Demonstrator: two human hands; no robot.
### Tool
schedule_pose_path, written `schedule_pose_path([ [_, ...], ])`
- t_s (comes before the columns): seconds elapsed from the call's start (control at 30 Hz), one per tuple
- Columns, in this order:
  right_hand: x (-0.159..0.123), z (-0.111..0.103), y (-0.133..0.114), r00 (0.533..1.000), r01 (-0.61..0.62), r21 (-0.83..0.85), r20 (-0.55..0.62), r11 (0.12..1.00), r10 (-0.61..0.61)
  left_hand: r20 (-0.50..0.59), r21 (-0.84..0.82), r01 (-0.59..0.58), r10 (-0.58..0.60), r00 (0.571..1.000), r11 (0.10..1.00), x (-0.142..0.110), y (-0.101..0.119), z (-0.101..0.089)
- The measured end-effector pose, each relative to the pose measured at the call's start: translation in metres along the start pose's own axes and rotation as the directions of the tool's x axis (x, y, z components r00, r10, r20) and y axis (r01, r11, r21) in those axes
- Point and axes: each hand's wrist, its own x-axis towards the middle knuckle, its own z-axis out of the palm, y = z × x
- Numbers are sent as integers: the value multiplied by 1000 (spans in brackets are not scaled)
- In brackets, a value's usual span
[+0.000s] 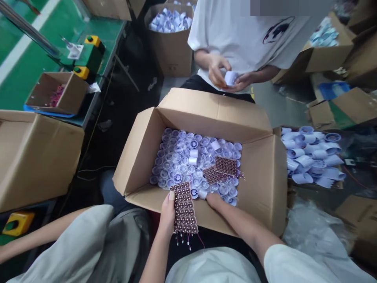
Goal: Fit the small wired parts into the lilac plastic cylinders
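My left hand [167, 210] pinches a panel of shiny copper-brown round pieces [185, 208] by its left edge, thumb on top. Thin wires with pale tips dangle from the panel's lower end. Inside the open cardboard box [250, 188], my right hand [214, 199] reaches down at the near side, its fingers closed at a white cylinder [202, 194]; the fingertips are partly hidden. Rows of white round cups fill the box floor. Two more brown panels [225, 166] lie overlapping on them, and a white cylinder [193, 160] rests on its side near the middle.
Across the box, a co-worker's hands [224, 74] hold a white cylinder. A pile of white cylinders [312, 155] stands right. Left are a green bench [110, 39], a small box with pink pieces [72, 92] and a larger carton [55, 153]. Another person's arm [50, 232] is lower left.
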Motion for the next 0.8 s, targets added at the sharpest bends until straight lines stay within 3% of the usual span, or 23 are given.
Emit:
schedule_pose_path([
  [0.13, 4, 2, 2, 991, 5, -140, 136, 990, 14, -4, -50, 31, -31, 1000, 998, 1, 1, 0],
  [0.33, 8, -2, 0, 983, 64, -192, 184, 979, -28, -13, -37, 65, -66, 998, 997, 3, 1, -1],
  [0.57, -3, -17, 24, 960, 209, -110, 212, 972, -182, -24, -32, 105, -106, 994, 994, 3, 3, -2],
  [0.8, -33, -25, 55, 923, 353, 80, 135, 932, -361, 21, -60, 113, -112, 994, 992, 5, 5, 0],
])
